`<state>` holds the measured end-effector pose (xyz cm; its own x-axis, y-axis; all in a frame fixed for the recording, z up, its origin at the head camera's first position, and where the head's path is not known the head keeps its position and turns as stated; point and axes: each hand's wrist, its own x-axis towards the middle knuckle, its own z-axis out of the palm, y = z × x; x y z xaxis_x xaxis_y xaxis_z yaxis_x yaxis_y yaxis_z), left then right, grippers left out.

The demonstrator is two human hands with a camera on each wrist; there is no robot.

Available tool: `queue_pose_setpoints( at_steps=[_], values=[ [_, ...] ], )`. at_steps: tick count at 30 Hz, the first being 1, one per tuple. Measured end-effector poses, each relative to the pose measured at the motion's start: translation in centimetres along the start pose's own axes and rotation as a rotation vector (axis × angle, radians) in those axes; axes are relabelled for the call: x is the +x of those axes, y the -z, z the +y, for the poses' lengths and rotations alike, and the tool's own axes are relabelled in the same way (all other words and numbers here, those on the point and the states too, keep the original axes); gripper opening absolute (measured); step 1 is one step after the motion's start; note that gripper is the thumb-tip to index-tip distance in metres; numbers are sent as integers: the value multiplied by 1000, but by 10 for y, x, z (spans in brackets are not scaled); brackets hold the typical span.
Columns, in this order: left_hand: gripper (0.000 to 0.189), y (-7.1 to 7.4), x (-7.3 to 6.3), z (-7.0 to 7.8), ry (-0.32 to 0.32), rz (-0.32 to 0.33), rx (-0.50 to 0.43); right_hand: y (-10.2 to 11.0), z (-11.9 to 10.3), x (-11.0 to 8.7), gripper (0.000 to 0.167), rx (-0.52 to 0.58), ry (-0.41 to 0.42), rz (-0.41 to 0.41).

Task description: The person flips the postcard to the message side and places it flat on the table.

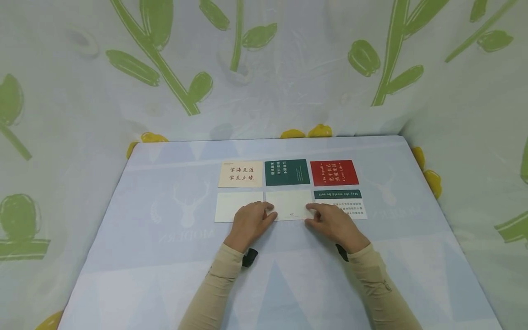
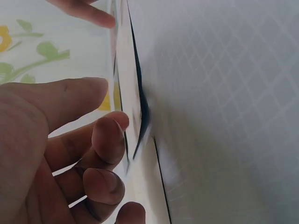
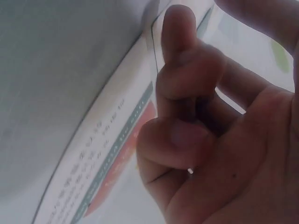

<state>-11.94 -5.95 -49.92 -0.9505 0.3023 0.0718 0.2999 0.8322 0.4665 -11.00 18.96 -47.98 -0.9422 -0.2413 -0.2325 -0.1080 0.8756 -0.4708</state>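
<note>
Six cards lie on the table in two rows in the head view. My left hand (image 1: 252, 222) reaches to the left side of the blank cream card (image 1: 288, 204) in the middle of the front row. An index fingertip touches it there, with the thumb held apart. At that card's right side, my right hand (image 1: 335, 224) touches with its index fingertip, other fingers bent. The left wrist view shows the near edge of a card (image 2: 133, 70) slightly bowed off the cloth. Left of it lies another blank card (image 1: 224, 206); to the right, a green-banded text card (image 1: 337, 194), partly covered by my right hand.
The back row holds a cream card with writing (image 1: 240, 174), a green card (image 1: 287, 172) and a red card (image 1: 334, 173). A pale blue patterned cloth covers the table (image 1: 136, 238). Leaf-printed curtains (image 1: 288, 91) stand behind and at both sides.
</note>
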Motion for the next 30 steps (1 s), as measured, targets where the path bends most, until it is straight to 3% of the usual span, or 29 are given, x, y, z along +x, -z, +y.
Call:
queue_pose_setpoints(
  at_steps=[15, 23, 30],
  values=[
    [27, -4, 19, 17, -93, 59, 10, 33, 30, -25, 54, 51, -21, 134],
    [32, -16, 41, 36, -176, 17, 50, 47, 52, -47, 59, 31, -78, 171],
    [37, -17, 51, 55, -223, -28, 30, 49, 73, -64, 63, 16, -142, 165]
  ],
)
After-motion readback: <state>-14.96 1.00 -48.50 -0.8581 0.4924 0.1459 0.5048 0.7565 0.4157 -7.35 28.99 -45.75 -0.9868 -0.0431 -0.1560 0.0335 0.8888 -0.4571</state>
